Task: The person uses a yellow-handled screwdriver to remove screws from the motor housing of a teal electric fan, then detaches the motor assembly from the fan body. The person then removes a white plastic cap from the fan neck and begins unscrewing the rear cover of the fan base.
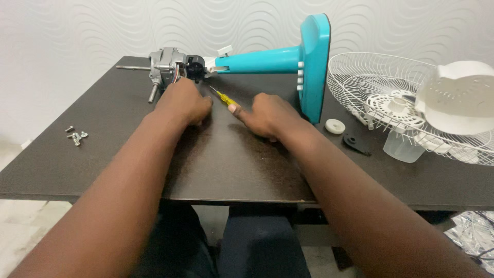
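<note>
A teal fan stand [288, 62] lies on its side on the dark table [103, 154], its base upright at the right. A bare metal fan motor [167, 67] sits at the stand's left end, shaft pointing left. My left hand [182, 103] rests fisted on the table just below the motor; whether it holds anything is hidden. My right hand [267, 116] grips a yellow-handled screwdriver [222, 96], its tip aimed up-left toward the black joint between motor and stand.
Several small screws [75, 135] lie at the table's left. A white wire fan grille [381, 98] and a white cover [460, 98] sit at the right, with a white round cap [335, 126], a black part [355, 143] and a clear plastic piece [401, 146] nearby.
</note>
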